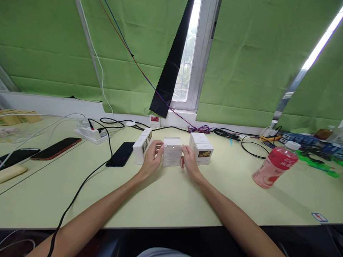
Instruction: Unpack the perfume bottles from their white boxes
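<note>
Left hand [152, 159] and right hand [190, 159] grasp a white carton [172, 159] inside the desk's [166, 203] near edge; working its raised flap [172, 140] probably needs gentleness.

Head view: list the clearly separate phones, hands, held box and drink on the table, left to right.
Phone with a reddish edge → black phone → left hand → white box held between the hands → right hand → pink bottle.

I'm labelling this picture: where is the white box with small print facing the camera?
In the head view, the printed box is just below centre, between the left hand and right hand, flanked by white boxes on the table.
</note>
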Action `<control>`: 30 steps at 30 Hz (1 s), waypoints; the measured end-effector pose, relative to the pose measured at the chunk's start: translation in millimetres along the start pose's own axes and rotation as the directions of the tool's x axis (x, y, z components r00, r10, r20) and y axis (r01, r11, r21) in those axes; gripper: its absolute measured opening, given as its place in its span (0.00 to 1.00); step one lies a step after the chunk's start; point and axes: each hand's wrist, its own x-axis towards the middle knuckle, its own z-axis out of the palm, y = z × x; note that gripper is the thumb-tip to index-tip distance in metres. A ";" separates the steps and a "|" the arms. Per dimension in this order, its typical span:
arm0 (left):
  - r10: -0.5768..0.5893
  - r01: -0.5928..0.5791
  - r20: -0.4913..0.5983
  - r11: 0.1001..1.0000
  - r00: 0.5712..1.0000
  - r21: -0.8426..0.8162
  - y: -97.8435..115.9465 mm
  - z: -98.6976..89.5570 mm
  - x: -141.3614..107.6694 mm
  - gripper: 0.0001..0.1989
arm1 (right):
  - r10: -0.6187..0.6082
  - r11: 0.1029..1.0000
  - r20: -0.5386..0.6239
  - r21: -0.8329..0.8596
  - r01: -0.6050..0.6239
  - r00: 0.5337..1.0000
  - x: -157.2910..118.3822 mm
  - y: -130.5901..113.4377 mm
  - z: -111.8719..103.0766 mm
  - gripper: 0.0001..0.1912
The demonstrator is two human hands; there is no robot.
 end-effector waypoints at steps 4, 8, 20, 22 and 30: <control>0.027 -0.027 -0.004 1.000 1.000 0.012 0.0 0.3 -1.3 0.10 | 0.006 1.000 0.002 0.010 -0.006 1.000 -0.3 0.3 -0.3 0.22; 0.042 -0.042 0.008 0.999 0.999 0.014 -0.3 0.5 -2.4 0.10 | 0.004 1.000 -0.005 0.015 -0.004 1.000 0.7 0.7 -0.4 0.23; 0.018 -0.019 0.039 0.999 0.999 0.028 7.6 -1.4 -4.3 0.14 | 0.002 1.000 0.001 0.011 -0.002 1.000 1.2 -0.2 -0.3 0.22; 0.020 -0.021 0.047 1.000 0.999 0.023 7.8 -1.8 -4.5 0.14 | 0.010 1.000 0.000 0.009 -0.010 1.000 1.6 -0.2 -0.3 0.21; 0.019 -0.024 0.077 0.998 0.997 0.066 16.7 -3.9 -4.9 0.17 | 0.021 1.000 0.004 0.017 -0.022 1.000 3.0 1.8 -2.0 0.21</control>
